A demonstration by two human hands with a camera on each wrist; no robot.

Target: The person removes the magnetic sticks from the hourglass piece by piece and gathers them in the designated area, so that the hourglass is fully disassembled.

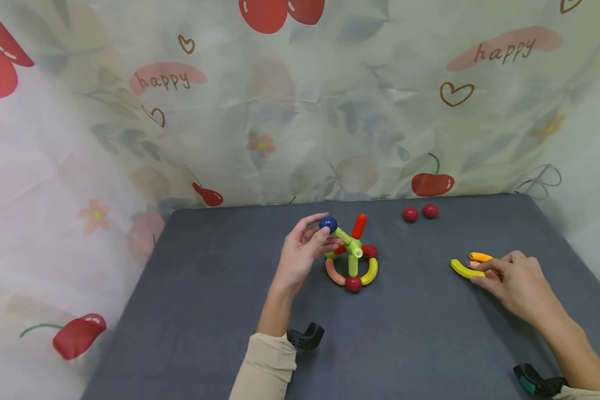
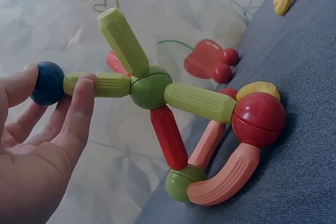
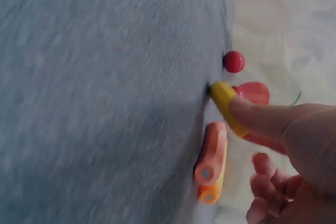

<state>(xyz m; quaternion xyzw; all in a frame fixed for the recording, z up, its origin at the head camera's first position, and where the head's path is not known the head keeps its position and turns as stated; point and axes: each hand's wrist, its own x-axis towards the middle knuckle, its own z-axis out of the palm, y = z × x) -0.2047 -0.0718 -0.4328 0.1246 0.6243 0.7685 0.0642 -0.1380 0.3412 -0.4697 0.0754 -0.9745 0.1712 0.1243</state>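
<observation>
My left hand pinches a blue ball at the end of a light green rod. That rod joins a green ball on top of a built frame of rods and balls. A red rod sticks up from the frame, and a red ball sits at its front base between curved pink and yellow pieces. Over on the right, my right hand pinches a yellow curved stick between thumb and finger. A pink stick and an orange stick lie close by.
Two loose red balls, a left one and a right one, sit near the back edge of the grey table. Behind it hangs a printed cloth. Dark bands are at the wrists.
</observation>
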